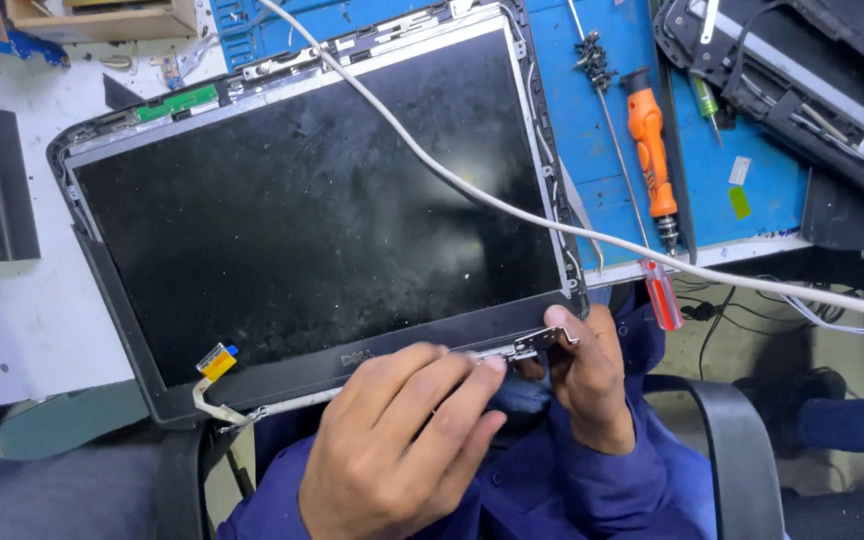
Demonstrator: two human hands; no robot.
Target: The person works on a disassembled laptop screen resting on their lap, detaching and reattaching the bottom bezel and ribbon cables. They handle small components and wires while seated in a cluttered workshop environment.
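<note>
Just above left hand (pixel 392 440), laptop screen panel (pixel 312 210), right hand (pixel 587 375) pinching hinge bracket (pixel 542 342)

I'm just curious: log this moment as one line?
left hand: fingertips on metal hinge bracket | right hand: grips bracket | laptop screen panel: lies on lap

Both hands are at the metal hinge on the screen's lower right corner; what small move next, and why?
Probably ease the metal hinge bracket outward from the display panel: the right hand pinches it, the left hand steadies the bottom edge.
</note>
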